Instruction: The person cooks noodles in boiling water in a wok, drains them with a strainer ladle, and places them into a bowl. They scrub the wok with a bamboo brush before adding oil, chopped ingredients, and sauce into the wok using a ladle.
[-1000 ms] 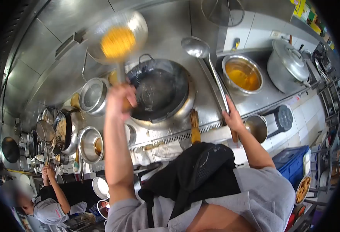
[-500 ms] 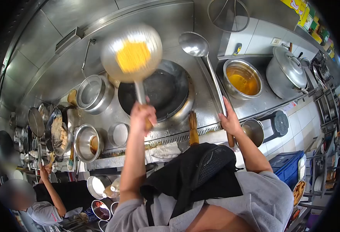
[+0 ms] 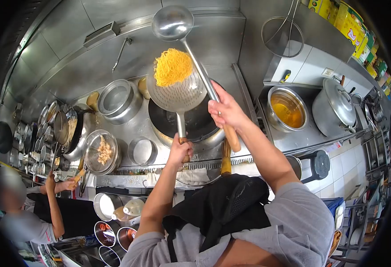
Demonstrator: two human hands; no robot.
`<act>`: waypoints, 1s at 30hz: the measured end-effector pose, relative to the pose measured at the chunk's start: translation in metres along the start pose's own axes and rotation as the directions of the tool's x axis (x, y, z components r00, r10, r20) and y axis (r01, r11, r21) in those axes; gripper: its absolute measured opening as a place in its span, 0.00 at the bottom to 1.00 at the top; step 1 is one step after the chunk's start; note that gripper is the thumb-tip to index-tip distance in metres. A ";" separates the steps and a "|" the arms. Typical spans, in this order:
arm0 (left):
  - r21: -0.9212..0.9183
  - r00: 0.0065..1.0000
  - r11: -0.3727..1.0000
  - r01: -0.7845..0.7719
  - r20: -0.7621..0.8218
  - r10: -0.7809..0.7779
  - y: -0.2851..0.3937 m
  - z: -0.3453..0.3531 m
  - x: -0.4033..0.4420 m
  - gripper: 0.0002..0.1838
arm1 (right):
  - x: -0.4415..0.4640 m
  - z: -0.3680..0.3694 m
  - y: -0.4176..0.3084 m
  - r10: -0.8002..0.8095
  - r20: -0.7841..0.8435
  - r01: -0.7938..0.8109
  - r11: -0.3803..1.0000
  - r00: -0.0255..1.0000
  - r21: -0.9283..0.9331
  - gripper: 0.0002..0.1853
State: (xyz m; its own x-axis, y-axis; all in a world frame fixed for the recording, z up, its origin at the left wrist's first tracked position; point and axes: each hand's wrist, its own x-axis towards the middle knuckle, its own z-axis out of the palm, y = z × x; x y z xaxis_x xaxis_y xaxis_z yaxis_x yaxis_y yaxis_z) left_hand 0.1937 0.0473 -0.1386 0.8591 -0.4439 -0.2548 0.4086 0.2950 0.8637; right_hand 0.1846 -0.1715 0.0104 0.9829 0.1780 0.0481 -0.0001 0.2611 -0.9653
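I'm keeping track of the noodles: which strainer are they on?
The perforated strainer in the person's left hand. Its yellow noodles set it apart from the mesh strainer farther left in the view, which holds pale pieces.

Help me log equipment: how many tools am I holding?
2: a skimmer bearing noodles, in your left hand, and a ladle in your right hand. Both show clearly.

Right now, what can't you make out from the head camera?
In the head view:
- Wok contents: largely hidden by the skimmer.
- Pot contents: covered by its lid.
- Bucket: partly behind the right arm.
- Top strainer's handle: cut off by the upper edge.
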 end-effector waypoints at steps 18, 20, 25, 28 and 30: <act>-0.031 0.996 1.000 0.001 -0.088 -0.003 0.031 0.020 -0.002 0.20 | -0.033 -0.021 0.008 -0.395 -0.029 0.248 0.631 0.918 -0.735 0.41; -0.339 0.975 0.915 0.220 0.057 -0.213 0.048 0.019 0.007 0.17 | -0.044 -0.015 -0.016 -0.274 -0.112 0.122 0.708 0.955 -0.696 0.41; -0.476 0.949 0.821 0.315 0.140 -0.282 0.107 0.045 -0.007 0.13 | -0.047 0.006 -0.039 -0.075 -0.124 0.012 0.895 0.989 -0.445 0.41; -0.266 0.993 0.957 0.114 0.071 -0.099 0.107 0.064 -0.008 0.14 | -0.020 0.002 -0.028 -0.131 -0.061 0.128 0.990 0.989 -0.060 0.39; -0.003 0.981 0.981 -0.193 -0.028 0.193 0.082 0.067 0.000 0.15 | 0.004 -0.018 -0.022 0.022 0.093 -0.046 0.963 0.995 0.266 0.39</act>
State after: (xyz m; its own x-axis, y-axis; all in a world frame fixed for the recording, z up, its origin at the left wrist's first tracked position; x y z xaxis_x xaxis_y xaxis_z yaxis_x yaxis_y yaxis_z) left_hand 0.2066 0.0152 -0.0386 0.9301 -0.3546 -0.0954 0.2359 0.3780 0.8952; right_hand 0.1915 -0.1937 0.0276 0.9613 0.2706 0.0507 -0.0940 0.4955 -0.8635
